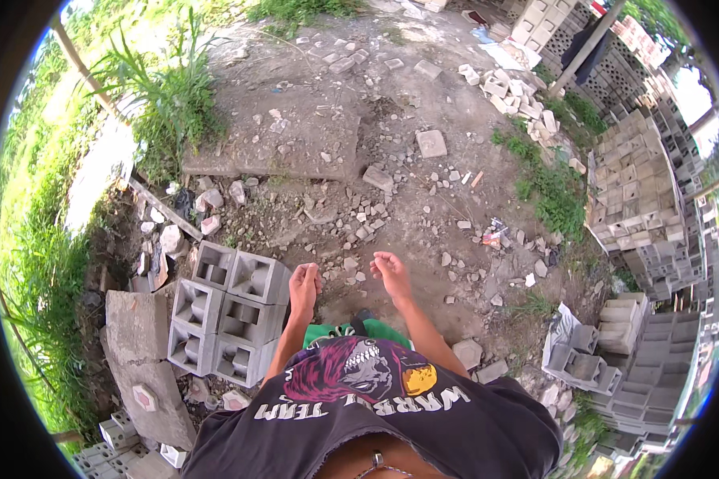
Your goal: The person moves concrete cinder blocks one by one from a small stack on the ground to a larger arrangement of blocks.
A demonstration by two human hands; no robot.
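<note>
My left hand (305, 286) is raised in front of me over the ground, its fingers curled in and nothing seen in them. A short gap to the right, my right hand (390, 274) is held at about the same height, fingers loosely bent inward, holding nothing that shows. Nearest to my left hand is a stack of grey hollow concrete blocks (252, 321), several of them set together with their cavities facing up. Neither hand seems to touch the blocks. Below the hands lies bare dirt strewn with rubble (359, 222).
A cracked concrete slab (140, 335) lies left of the blocks. Farther ahead is a flat slab (287, 144) beside tall grass (176, 104). Large block stacks (635, 191) line the right, with more blocks (579, 359) nearer. Broken pieces (511, 96) are heaped at the far right.
</note>
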